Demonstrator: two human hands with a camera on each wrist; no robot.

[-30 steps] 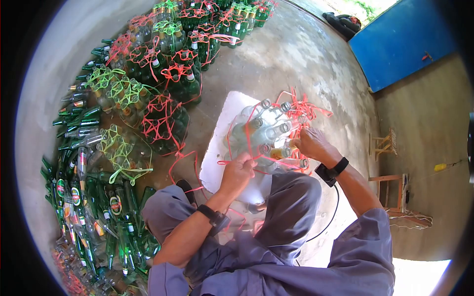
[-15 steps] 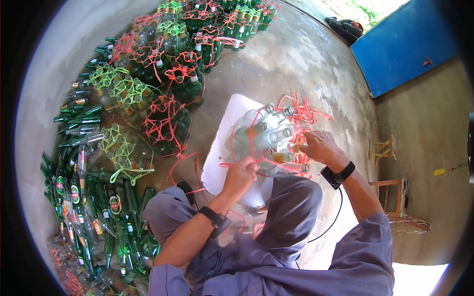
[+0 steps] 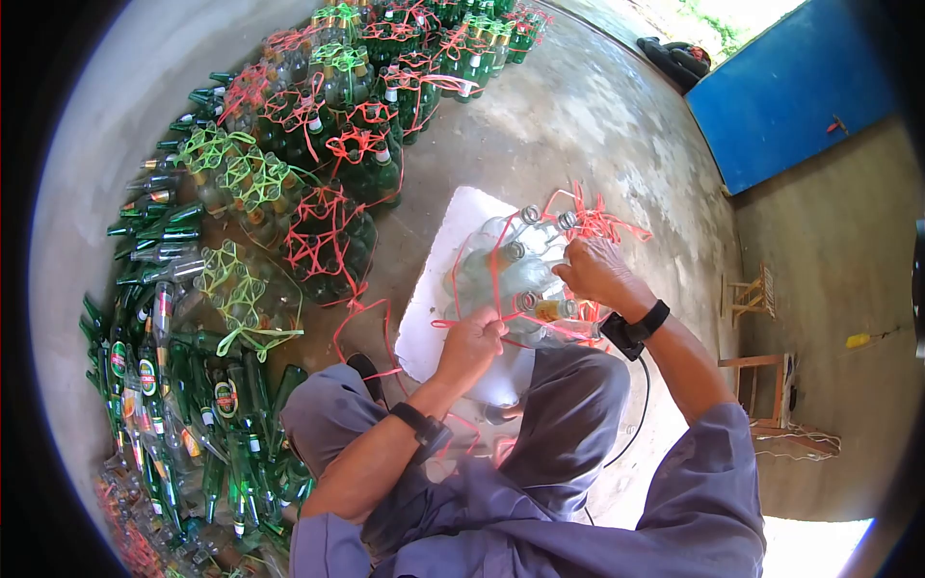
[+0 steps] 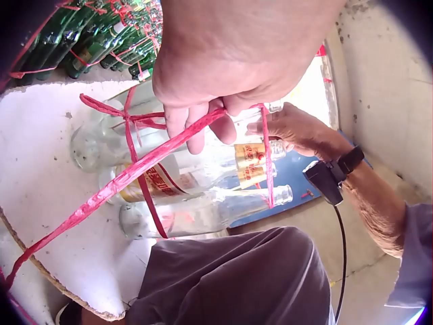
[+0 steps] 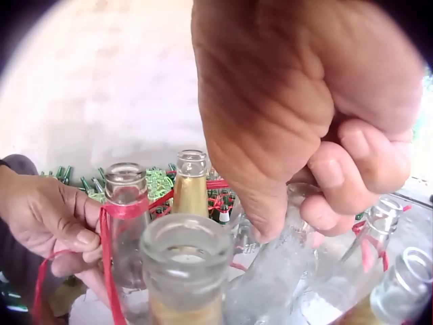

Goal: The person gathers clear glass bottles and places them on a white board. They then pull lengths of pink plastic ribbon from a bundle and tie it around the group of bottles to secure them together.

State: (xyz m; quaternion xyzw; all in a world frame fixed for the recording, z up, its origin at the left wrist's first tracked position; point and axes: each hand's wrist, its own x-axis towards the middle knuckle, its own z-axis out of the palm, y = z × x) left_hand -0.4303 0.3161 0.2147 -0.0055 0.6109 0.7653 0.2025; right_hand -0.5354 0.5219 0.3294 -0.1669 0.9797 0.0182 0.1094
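1. Head: the left hand [image 3: 469,342] pinches red string [image 3: 448,322] at the near edge of the clear bottles [image 3: 506,275], bunched upright on a white board [image 3: 453,226]. The right hand [image 3: 593,273] lies curled on their tops. Green bundles [image 3: 323,241] stand beside.
2. Left wrist: the left hand [image 4: 237,54] has fingers [image 4: 196,128] curled round the taut string [image 4: 135,174] above the bottles [image 4: 203,213].
3. Right wrist: the right hand [image 5: 298,122] clamps thumb and fingers on one bottle [image 5: 274,271] by the neck.
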